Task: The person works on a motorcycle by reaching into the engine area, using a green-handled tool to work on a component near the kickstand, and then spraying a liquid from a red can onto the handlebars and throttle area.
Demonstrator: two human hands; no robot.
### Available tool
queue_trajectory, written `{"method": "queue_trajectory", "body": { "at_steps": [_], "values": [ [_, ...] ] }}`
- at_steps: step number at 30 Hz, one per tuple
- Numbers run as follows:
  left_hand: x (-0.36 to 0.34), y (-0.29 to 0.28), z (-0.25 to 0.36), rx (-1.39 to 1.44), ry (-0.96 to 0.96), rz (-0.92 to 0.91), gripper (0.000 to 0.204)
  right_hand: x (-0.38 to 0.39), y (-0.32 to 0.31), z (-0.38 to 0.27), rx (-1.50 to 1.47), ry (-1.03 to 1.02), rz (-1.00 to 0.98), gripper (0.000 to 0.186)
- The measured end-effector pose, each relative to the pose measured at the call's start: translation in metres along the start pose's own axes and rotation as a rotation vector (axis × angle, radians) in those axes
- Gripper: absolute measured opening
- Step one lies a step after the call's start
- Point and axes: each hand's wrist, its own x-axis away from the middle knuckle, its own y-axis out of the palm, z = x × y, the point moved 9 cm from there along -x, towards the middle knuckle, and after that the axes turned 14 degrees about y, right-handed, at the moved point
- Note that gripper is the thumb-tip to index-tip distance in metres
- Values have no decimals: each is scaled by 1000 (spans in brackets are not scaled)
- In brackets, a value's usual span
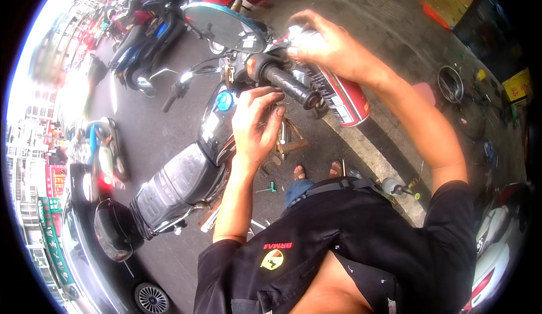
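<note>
My right hand [330, 46] is wrapped round the upper part of a red and black spray can [345, 100]. The can is tilted, its white top partly hidden by my fingers, close to the handlebar of a motorcycle. Just below the black rubber handlebar grip [291, 87], my left hand [254, 119] is raised with bent fingers and the thumb apart; nothing shows between them. A round mirror [226, 27] stands beyond the grip. The black fuel tank with a blue cap [224, 101] lies left of my left hand, and a key hangs near the handlebar's middle.
The motorcycle's seat [175, 181] and black rear box [117, 229] extend to the lower left. A green-handled tool [270, 188] lies on the ground near my feet. Parked scooters [149, 48] stand at the upper left, a car [107, 263] at the lower left. A wheel rim [450, 83] lies right.
</note>
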Motion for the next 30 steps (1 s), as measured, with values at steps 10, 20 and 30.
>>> {"method": "queue_trajectory", "body": {
  "at_steps": [10, 20, 30],
  "values": [
    [-54, 75, 17, 14, 310, -776, 64, 58, -56, 13, -429, -54, 122, 51],
    [-47, 88, 13, 22, 404, -622, 26, 93, -74, 43, -526, 110, 120, 66],
    [-45, 79, 13, -17, 385, -402, 17, 18, -6, -32, -213, 54, -246, 52]
  ]
}}
